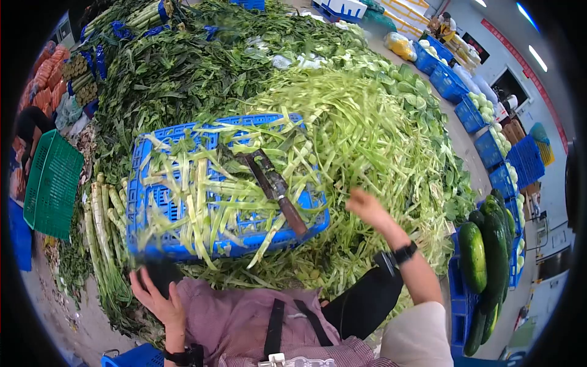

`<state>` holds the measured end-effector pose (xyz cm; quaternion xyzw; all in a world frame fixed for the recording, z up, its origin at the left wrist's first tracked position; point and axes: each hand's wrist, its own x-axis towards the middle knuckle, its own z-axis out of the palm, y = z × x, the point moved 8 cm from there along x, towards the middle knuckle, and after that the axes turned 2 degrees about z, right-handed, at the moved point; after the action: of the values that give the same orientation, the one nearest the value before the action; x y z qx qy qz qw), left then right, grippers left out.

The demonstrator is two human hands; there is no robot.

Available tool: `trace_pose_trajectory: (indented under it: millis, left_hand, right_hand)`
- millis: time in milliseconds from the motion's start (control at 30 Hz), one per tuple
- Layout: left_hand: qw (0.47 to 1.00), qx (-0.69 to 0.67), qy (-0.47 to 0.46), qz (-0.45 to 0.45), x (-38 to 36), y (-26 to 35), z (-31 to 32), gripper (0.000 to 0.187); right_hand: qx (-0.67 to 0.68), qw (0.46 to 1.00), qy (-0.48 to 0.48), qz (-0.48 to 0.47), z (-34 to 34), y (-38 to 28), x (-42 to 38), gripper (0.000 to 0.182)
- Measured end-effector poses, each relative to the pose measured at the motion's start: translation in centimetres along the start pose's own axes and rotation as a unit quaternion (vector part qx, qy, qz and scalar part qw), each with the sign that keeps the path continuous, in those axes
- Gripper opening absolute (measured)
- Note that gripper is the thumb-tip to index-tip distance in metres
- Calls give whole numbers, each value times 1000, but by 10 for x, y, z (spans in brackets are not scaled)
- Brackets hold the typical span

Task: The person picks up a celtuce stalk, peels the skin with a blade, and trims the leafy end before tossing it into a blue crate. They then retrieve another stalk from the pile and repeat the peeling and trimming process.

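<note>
A dark-bladed tool (pixel 266 174) lay slantwise on the right half of the blue crate (pixel 229 249), resting over pale green strips (pixel 199 211). Its brown handle (pixel 293 217) pointed to the near right corner, probably so that the right side could reach it easily; the crate seemed to serve as a raised work surface. Neither hand touched the tool.

The left grip (pixel 160 306) was apart, fingers spread and empty, just off the crate's near left corner. The right grip (pixel 369 209) hovered beyond the right edge, over heaped peelings (pixel 361 131); its fingers looked curled, but blur hid whether they were fully together or held anything.

The tool looked worn, its blade part nearly black, with a paler band where it met the handle. Thick whitish-green stalks (pixel 101 226) lay beside the crate's left edge, roughly side by side.
</note>
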<state>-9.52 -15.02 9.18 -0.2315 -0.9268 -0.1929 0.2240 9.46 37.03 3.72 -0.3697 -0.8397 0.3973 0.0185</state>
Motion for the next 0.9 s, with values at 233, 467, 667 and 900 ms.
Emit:
trace_pose_trajectory:
  millis: [233, 467, 667, 900]
  left_hand:
    - [993, -88, -46, 68, -9, -4, 7, 46]
    - [969, -142, -117, 167, -31, -12, 14, 53]
    - [953, -174, -85, 233, -41, -7, 11, 24]
    - [957, -218, -87, 170, -45, -50, 1, 15]
  right_hand:
    - [-469, 809, -351, 53, 67, -18, -215, 56]
    - [-696, 711, 7, -100, 40, -80, -274, 45]
    - [-385, 919, -80, 10, 48, -90, -302, 45]
    - [-468, 869, -92, -132, 85, -152, -280, 37]
